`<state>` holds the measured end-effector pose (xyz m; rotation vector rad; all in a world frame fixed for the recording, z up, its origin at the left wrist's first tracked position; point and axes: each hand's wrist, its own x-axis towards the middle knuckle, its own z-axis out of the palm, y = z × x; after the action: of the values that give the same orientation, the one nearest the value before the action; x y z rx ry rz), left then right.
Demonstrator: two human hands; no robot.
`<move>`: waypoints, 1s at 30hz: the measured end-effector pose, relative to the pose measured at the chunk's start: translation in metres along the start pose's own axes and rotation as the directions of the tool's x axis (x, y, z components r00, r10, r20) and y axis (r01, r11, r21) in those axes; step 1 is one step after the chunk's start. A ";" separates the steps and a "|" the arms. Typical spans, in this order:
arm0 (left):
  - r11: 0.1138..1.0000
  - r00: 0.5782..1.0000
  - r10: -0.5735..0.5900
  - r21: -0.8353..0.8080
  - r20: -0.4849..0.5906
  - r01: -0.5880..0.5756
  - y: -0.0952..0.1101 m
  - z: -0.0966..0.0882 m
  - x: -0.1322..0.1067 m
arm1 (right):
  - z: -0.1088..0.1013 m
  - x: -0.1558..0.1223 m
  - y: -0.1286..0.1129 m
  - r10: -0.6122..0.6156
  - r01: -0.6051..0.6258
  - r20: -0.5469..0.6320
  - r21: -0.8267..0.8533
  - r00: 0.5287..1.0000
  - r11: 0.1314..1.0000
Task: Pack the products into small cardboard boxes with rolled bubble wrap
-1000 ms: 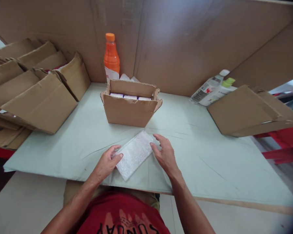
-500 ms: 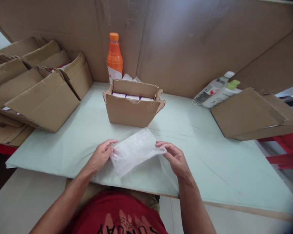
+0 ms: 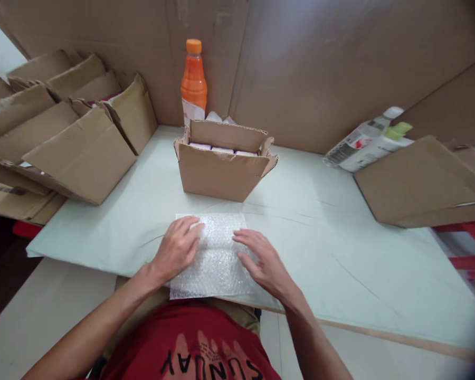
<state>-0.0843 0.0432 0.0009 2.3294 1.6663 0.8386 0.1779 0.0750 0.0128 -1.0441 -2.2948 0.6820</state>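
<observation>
A clear sheet of bubble wrap (image 3: 217,269) lies flat at the front of the table, its near edge reaching the table's edge by the red shirt. My left hand (image 3: 179,245) rests on its left side, fingers stretched out and holding nothing. On the right side, my right hand (image 3: 263,261) is at the wrap with fingers apart, thumb away from the forefinger. Just beyond stands an open cardboard box (image 3: 221,171) with several white-topped, purple-edged packs inside.
Behind the box is an orange bottle (image 3: 194,82) against a cardboard wall. Several open cardboard boxes (image 3: 81,153) crowd the left side of the table (image 3: 309,253). At right, a clear bottle (image 3: 362,138) and a white bottle with green cap (image 3: 376,150) lean near another carton (image 3: 415,182).
The bubble wrap has gone from being held up between both hands to lying flat and spread out. Both hands have loosened their grip and moved closer together over it.
</observation>
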 end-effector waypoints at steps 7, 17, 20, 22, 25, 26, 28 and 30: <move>0.997 0.965 -0.025 -0.063 0.262 0.043 -0.009 0.026 -0.023 | 0.044 0.020 0.020 -0.081 0.136 0.212 -0.259 0.974 0.956; 0.971 0.991 -0.021 -0.234 0.135 0.052 -0.020 0.016 -0.030 | -0.029 -0.082 0.018 -0.016 0.075 0.236 -0.244 0.972 0.967; 0.959 0.996 -0.088 -0.270 0.003 0.086 -0.021 0.003 -0.041 | -0.014 -0.081 0.003 -0.037 0.098 0.265 -0.221 0.964 0.970; 0.952 0.993 -0.109 -0.291 -0.039 0.093 -0.022 -0.009 -0.051 | 0.000 -0.074 0.003 -0.046 0.090 0.186 -0.234 0.981 0.968; 0.929 0.994 -0.109 -0.354 0.010 0.105 -0.019 -0.032 -0.071 | 0.013 -0.065 0.009 -0.066 0.073 0.049 -0.178 0.997 0.981; 0.917 0.992 -0.111 -0.378 0.061 0.126 -0.017 -0.039 -0.078 | 0.015 -0.063 0.008 -0.066 0.068 0.023 -0.134 0.998 0.989; 0.889 0.974 -0.125 -0.413 0.190 0.195 -0.011 -0.050 -0.089 | 0.013 -0.058 0.003 -0.044 0.044 -0.001 -0.032 0.999 0.999; 0.870 0.947 -0.157 -0.415 0.280 0.267 -0.005 -0.054 -0.096 | 0.007 -0.053 -0.007 0.020 -0.021 0.017 0.082 1.000 0.996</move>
<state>-0.1385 -0.0528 0.0098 1.8130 1.4135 0.7639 0.1999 0.0280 -0.0014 -1.0291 -2.2523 0.7892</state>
